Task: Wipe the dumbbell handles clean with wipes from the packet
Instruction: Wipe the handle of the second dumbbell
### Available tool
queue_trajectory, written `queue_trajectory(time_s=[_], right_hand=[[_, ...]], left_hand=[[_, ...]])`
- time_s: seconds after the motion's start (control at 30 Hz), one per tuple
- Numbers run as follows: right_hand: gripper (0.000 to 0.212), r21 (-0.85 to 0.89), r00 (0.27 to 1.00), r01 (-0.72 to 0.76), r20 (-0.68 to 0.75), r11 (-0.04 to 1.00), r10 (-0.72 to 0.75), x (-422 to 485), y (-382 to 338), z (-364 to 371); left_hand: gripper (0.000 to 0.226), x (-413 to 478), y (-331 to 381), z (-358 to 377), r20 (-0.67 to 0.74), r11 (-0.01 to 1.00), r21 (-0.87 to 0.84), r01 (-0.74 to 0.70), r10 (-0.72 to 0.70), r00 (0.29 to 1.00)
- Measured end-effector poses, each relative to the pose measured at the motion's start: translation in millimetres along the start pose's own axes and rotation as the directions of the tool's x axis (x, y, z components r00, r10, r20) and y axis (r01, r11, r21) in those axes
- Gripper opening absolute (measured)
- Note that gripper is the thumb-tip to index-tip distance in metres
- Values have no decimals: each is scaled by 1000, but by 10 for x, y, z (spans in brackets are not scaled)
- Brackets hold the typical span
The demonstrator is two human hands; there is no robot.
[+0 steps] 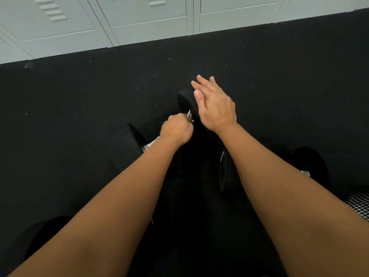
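Two hands: both are reaching over dark dumbbells [127, 144] on the floor [79, 96].
Left hand [175, 130]: fingers are squeezing something small and pale, maybe a wipe.
Right hand [215, 104]: fingers are lying flat, holding nothing.
Handle [148, 145]: it is sitting right under the left wrist, slanting up-right.
Packet: it is not showing.

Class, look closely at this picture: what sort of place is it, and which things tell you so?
Probably a gym changing area. Pale metal lockers line the far wall, the floor is dark and rubbery-looking, and black dumbbells lie on it below the person's hands.
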State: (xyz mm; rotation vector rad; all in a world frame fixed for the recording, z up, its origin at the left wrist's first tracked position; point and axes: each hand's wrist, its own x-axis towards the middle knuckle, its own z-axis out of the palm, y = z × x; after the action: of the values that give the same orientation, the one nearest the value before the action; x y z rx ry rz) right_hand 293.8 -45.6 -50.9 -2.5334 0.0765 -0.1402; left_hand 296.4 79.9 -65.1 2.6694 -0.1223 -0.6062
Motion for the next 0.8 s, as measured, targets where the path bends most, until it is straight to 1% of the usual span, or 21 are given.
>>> queue_trajectory(time_s=[0.1,0.17,0.23,0.3,0.37,0.4,0.43,0.5,0.57,0.6,0.67,0.73,0.77,0.8], right_hand=[[40,8,1000,2,-19,1000,-2,-25,19,10],[39,26,999,12,-39,1000,-11,-48,31,19],[39,32,999,18,-48,999,-17,-58,41,22],[40,31,999,23,-48,999,-22,-65,53,26],[40,37,998,28,-55,999,-26,-68,53,36],[40,39,998,30,-58,999,-28,-66,48,40],[40,40,998,31,-58,999,-29,-65,43,45],[40,32,998,31,-53,999,-29,-52,41,42],[40,19,999,27,-43,999,-27,-43,45,30],[40,16,999,28,-41,999,-27,-45,43,27],[40,7,999,27,-43,1000,-27,-54,39,25],[40,1,999,22,-45,1000,-22,-62,39,27],[40,6,999,19,-47,1000,-18,-68,40,27],[39,14,999,15,-49,1000,-14,-75,43,25]], left_hand=[[29,-182,-106,124,-130,983,53,-177,183,974],[34,-257,-195,177,-188,971,79,-224,235,954],[32,-257,-237,176,-189,981,95,-168,183,965],[30,-165,-239,129,-112,995,99,-18,29,993],[34,-37,-210,30,-17,992,49,120,-119,993],[34,21,-184,-9,24,989,8,149,-149,989],[34,59,-147,-27,50,990,-19,141,-140,989],[31,54,-56,-9,43,998,-4,59,-59,997],[26,-47,-28,71,-39,996,60,-65,67,997],[27,-120,-54,121,-87,988,82,-132,139,986],[36,-259,-146,212,-162,957,136,-256,277,947],[41,-349,-230,266,-196,939,188,-290,325,925],[41,-355,-260,275,-201,942,205,-266,307,930],[39,-328,-272,266,-198,957,200,-212,252,947]])
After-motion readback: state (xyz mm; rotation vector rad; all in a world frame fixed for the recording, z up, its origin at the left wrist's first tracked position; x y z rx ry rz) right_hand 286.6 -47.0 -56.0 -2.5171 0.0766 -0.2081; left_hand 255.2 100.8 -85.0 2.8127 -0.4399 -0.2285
